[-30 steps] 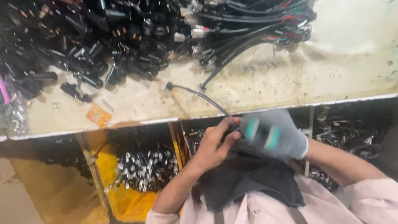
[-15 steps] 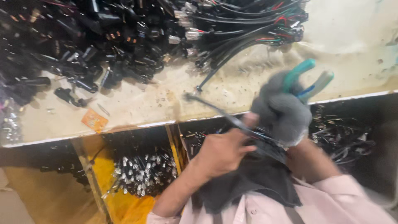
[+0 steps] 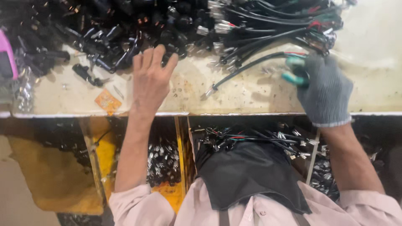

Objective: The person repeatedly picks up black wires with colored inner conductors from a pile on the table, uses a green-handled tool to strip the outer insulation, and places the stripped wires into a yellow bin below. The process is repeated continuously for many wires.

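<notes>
My bare left hand (image 3: 150, 79) lies flat on the worn workbench (image 3: 234, 96), fingers spread, its fingertips at the edge of a big heap of black connector parts (image 3: 104, 29). It holds nothing. My right hand (image 3: 324, 90), in a grey knitted glove, is closed around a tool with teal handles (image 3: 295, 71) at the right of the bench. A single black cable (image 3: 247, 69) with a metal tip lies between the two hands, running up into a bundle of black cables with red and green wires (image 3: 289, 25).
Below the bench edge stand yellow bins; one holds small metal-tipped parts (image 3: 161, 163), another finished cables (image 3: 255, 138). A dark cloth (image 3: 251, 175) covers my lap. An orange tag (image 3: 107, 101) lies near the bench edge, and a pink object (image 3: 6, 58) sits at the far left.
Both hands rose from my lap to the bench. The left hand let go of the cable and reached to the parts heap; the gloved right hand moved right with the tool.
</notes>
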Available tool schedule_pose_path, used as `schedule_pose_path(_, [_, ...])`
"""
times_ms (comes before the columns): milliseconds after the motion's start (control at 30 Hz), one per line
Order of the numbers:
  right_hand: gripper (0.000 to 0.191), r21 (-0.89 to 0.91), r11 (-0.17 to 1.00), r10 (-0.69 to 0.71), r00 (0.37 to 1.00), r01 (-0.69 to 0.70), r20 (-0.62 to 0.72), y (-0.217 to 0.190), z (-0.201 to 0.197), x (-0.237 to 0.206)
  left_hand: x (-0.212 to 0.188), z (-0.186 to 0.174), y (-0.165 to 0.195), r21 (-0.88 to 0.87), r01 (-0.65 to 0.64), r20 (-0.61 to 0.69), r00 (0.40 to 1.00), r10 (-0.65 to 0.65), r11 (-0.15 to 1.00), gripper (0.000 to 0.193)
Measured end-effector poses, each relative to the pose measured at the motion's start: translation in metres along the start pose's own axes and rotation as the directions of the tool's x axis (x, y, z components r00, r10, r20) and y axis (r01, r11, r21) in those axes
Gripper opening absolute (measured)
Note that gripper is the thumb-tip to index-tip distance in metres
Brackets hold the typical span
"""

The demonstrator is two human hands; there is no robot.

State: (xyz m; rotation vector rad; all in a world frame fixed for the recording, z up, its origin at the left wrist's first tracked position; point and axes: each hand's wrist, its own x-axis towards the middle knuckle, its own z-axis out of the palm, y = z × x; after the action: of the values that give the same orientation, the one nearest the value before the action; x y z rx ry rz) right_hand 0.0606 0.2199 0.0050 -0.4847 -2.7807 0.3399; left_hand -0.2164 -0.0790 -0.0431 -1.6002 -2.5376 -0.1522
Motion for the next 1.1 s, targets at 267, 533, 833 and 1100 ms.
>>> schedule_pose_path(267, [0.012, -0.087, 0.996, 0.016, 0.964, 0.008, 0.267, 0.002, -0.003, 0.023, -0.018, -0.047, 0.12, -0.937, 0.079, 0.162, 0.962, -0.222, -0.341, 0.03])
schedule_pose_path(533, [0.022, 0.59, 0.801, -0.137, 0.931, -0.096, 0.337, -0.023, -0.019, -0.016, -0.028, -0.013, 0.188, -0.968, 0.231, 0.238, 0.968, -0.075, -0.097, 0.032])
schedule_pose_path(833, [0.026, 0.629, 0.777, -0.059, 0.998, 0.041, 0.009, -0.053, -0.028, -0.02, -0.026, -0.031, 0.191, -0.99, 0.114, 0.102, 0.987, -0.127, 0.088, 0.027])
schedule_pose_path(1100, [0.037, 0.761, 0.644, -0.254, 0.96, 0.076, 0.119, -0.056, -0.053, 0.011, -0.016, -0.033, 0.193, -0.85, 0.152, 0.368, 0.856, 0.363, 0.504, 0.032])
